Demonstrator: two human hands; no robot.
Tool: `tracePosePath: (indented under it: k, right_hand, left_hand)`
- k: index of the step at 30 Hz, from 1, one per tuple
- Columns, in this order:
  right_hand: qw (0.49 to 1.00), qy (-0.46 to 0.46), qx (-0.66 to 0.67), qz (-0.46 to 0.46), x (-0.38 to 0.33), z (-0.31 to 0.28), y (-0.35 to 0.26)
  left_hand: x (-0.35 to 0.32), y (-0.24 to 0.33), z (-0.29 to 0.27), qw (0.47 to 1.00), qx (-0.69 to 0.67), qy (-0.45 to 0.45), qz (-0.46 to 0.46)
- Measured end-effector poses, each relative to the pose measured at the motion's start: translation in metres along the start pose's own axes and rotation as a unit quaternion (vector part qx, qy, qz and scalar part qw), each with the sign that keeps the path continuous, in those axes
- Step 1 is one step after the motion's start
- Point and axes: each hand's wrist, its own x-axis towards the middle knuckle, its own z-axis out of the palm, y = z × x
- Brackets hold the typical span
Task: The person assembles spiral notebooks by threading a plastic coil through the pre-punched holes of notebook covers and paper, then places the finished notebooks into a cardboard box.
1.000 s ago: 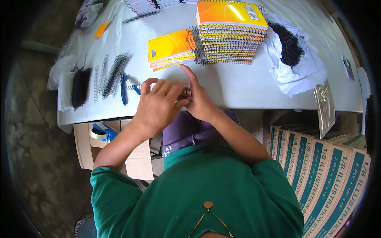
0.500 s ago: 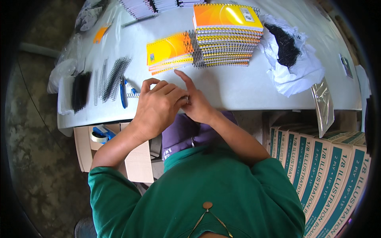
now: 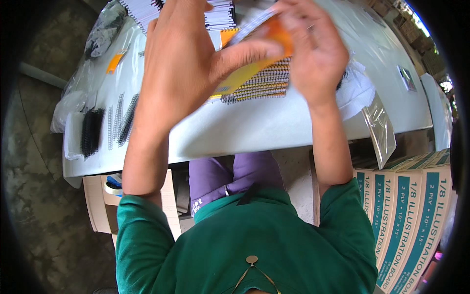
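Observation:
My right hand [image 3: 316,56] grips a yellow-and-orange notebook [image 3: 283,33], lifted and tilted above the table and smeared by motion. Close beside it is my left hand [image 3: 178,63], its thumb stretched out across the notebook's cover and its fingers extended toward the top edge. Whether the left thumb presses on the cover, I cannot tell. Beneath the raised notebook stands a stack of spiral-bound notebooks [image 3: 262,83], partly hidden by my hands.
Black binding coils [image 3: 93,130] and loose wire spirals [image 3: 116,122] lie at the table's left. White-paged bound books [image 3: 220,17] stand at the back. Crumpled white paper [image 3: 360,95] and a clear plastic sleeve [image 3: 379,130] are on the right. Cardboard boxes [image 3: 416,206] sit below right.
Both hands were together near the table's front edge; they have moved up and apart over the stack. A notebook is now raised in my right hand. The view has shifted slightly.

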Motion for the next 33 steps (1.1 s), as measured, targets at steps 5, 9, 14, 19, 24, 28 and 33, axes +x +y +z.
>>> tracePosePath:
  k: [5, 9, 14, 19, 24, 28, 33]
  right_hand:
    - [0.995, 0.094, 0.017, -0.033, 0.015, -0.02, 0.043]
    - [0.983, -0.097, 0.024, 0.155, -0.048, -0.044, 0.094]
    - [0.909, 0.08, 0.212, 0.349, -0.081, -0.053, 0.081]
    - [0.951, 0.158, -0.077, 0.253, -0.096, 0.019, 0.065]
    - [0.942, 0.211, -0.147, 0.216, -0.095, 0.026, 0.071]
    - [0.95, 0.226, -0.122, 0.175, -0.102, 0.02, 0.069]
    - [0.933, 0.236, 0.078, 0.259, -0.149, 0.017, -0.003]
  left_hand:
    - [0.002, -0.035, 0.023, 0.995, 0.072, 0.063, 0.013]
    - [-0.051, -0.051, 0.068, 0.972, 0.206, -0.117, 0.008]
    - [-0.083, -0.068, 0.082, 0.981, 0.12, 0.135, -0.066]
    - [-0.096, -0.069, 0.113, 0.907, -0.097, 0.259, -0.318]
    - [-0.1, -0.066, 0.119, 0.905, -0.116, 0.292, -0.287]
    - [-0.108, -0.082, 0.088, 0.93, -0.089, 0.243, -0.262]
    - [-0.179, -0.11, 0.003, 0.919, 0.323, -0.215, -0.065]
